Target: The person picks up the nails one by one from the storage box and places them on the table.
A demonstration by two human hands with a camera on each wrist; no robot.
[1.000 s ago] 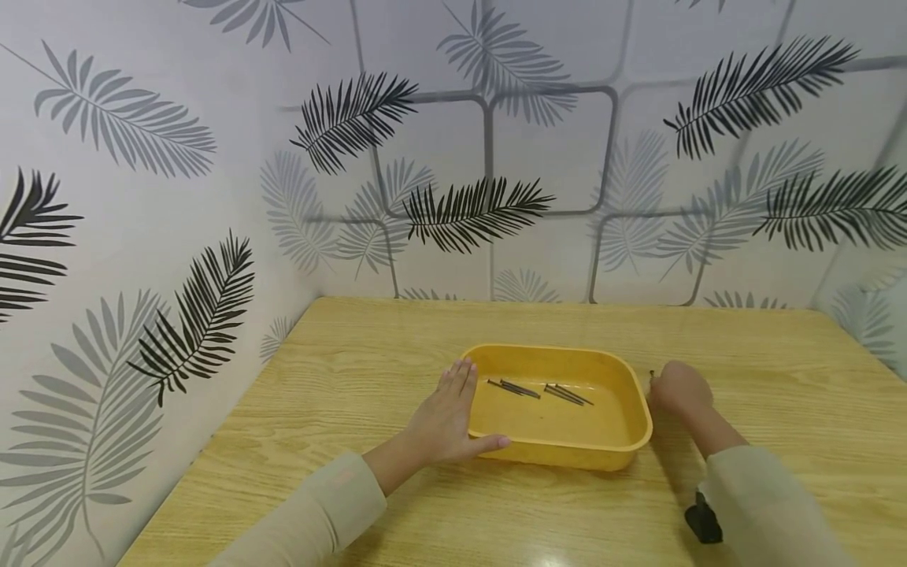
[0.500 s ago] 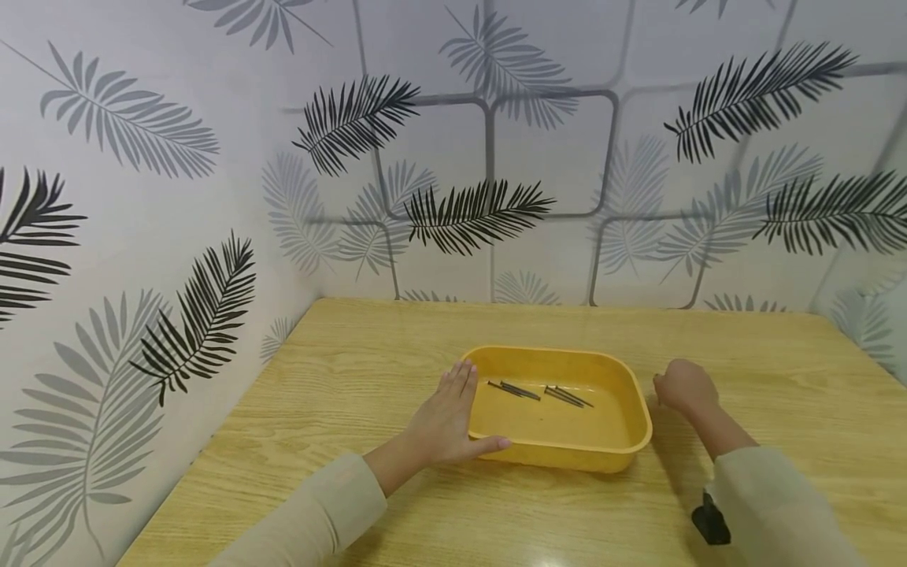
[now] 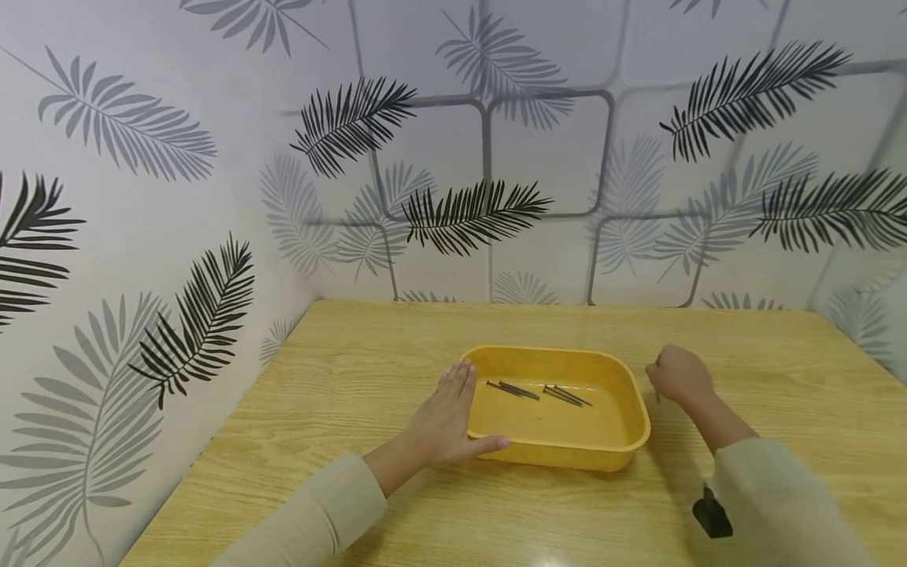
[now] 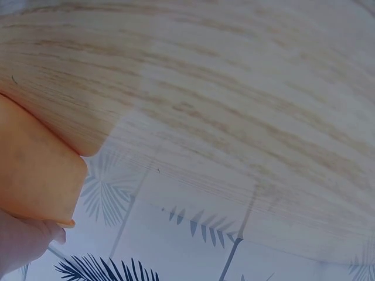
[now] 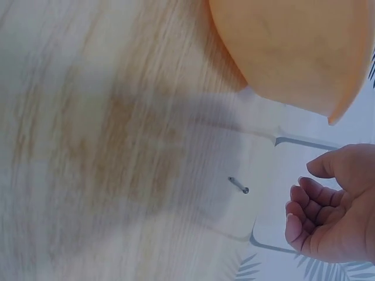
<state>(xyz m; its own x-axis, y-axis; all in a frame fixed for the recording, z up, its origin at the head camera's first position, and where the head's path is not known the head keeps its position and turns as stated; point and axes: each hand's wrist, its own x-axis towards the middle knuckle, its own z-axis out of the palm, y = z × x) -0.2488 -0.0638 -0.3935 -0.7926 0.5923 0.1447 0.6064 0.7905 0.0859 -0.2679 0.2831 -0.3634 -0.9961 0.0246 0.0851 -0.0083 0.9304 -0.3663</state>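
A yellow plastic tray (image 3: 560, 454) rests on the wooden table, with several dark nails (image 3: 520, 390) lying in two small groups on its floor. My left hand (image 3: 449, 421) rests against the tray's left end, fingers straight along the rim and thumb over the near rim. Just right of the tray, my right hand (image 3: 679, 374) hovers over the table. Its fingers are loosely curled with the thumb apart, and nothing shows between them in the right wrist view. A single nail (image 5: 238, 185) lies on the table by this hand, mostly hidden under it in the head view.
The pale wooden table (image 3: 340, 354) reaches back to a leaf-patterned wall (image 3: 439, 260). Another patterned wall borders it on the left. A small black object (image 3: 712, 513) shows by the right sleeve.
My right hand has shifted a little, first right and then slightly up, off the loose nail. The left hand, tray and nails inside it stay as they were.
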